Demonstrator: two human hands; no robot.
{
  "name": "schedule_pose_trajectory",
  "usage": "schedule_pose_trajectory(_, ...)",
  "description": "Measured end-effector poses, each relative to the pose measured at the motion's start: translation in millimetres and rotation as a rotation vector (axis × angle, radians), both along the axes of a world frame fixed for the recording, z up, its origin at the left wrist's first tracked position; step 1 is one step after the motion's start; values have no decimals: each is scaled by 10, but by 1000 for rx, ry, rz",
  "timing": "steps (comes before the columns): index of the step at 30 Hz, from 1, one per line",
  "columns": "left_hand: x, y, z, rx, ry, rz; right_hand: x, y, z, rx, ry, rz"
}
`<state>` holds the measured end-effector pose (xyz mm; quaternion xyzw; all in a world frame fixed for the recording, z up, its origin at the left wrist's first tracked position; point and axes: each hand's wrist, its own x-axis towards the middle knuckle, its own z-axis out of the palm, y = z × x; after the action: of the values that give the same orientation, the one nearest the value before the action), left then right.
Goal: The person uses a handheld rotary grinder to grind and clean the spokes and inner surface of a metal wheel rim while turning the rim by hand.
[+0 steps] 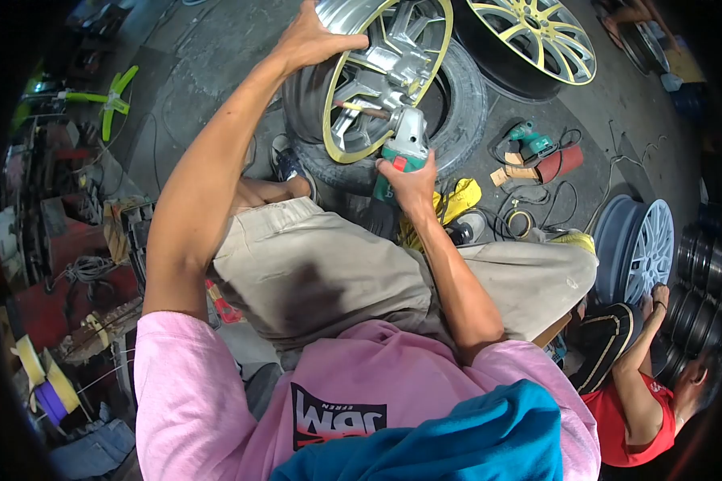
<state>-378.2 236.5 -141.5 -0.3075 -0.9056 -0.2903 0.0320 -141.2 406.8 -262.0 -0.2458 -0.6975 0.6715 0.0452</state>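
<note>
My left hand [317, 40] grips the upper left rim of an alloy wheel [334, 120], thumb over its edge. The wheel is tilted up, with bare-metal spokes and a yellowish face lip. It rests on a black tire [469, 100] lying on the floor. My right hand [411, 178] is wrapped round the green body of an angle grinder [410, 132] with a silver head. A thin reddish-brown rod-like attachment [367, 111] points from the head in among the spokes. Whether it touches the metal I cannot tell.
Another wheel [565, 44] lies at upper right. A second green power tool [535, 140], a red abrasive sheet [560, 163] and looped cables are on the floor. At right, a person in red [638, 425] is beside a grey wheel [656, 244]. A green fan [114, 100] stands left.
</note>
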Motion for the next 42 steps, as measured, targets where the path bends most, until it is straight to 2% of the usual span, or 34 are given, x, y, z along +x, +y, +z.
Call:
schedule_pose_trajectory(5, 44, 20, 83, 214, -167, -83, 26, -3, -37, 11, 57, 63)
schedule_pose_trajectory(8, 18, -25, -41, 127, -13, 8, -103, 3, -251, 19, 83, -51)
schedule_pose_trajectory(10, -27, -44, -40, 69, -24, -26, -209, 62, -364, 38, 75, -117)
schedule_pose_trajectory(12, -116, -46, -29, 13, -31, -64, -198, 47, -260, 31, 72, -112)
schedule_pose_trajectory(14, -188, -39, -42, -179, -76, -123, -136, 37, -67, -16, 31, -73)
schedule_pose_trajectory(15, -176, -51, -83, -179, -79, -125, -104, 38, -79, -16, 28, -75)
schedule_pose_trajectory(17, -115, -80, -133, 22, -36, -22, -70, 35, -97, 2, 31, 17)
schedule_pose_trajectory(20, -61, -94, -74, 109, -107, -35, -61, 57, -28, -11, 49, 44)
schedule_pose_trajectory(24, -145, -59, -16, -21, 66, -146, -52, 74, -42, -48, 62, 112)
schedule_pose_trajectory(26, -191, -83, -11, -58, -193, -151, -42, 96, -85, -82, 71, 114)
schedule_pose_trajectory(27, -170, -93, -38, -60, -196, -154, -40, 99, -100, -117, 81, 117)
schedule_pose_trajectory(29, -82, -80, -89, 78, 7, -101, -30, 118, -162, -147, 75, 118)
schedule_pose_trajectory(30, -72, -69, -73, 80, 10, -104, -41, 136, -187, -177, 74, 126)
schedule_pose_trajectory(32, -54, -79, -37, 179, -262, 207, -22, 168, -208, -191, 82, 128)
schedule_pose_trajectory(42, -35, -85, -14, 165, -223, 165, 30, 216, -237, -212, 61, 175)
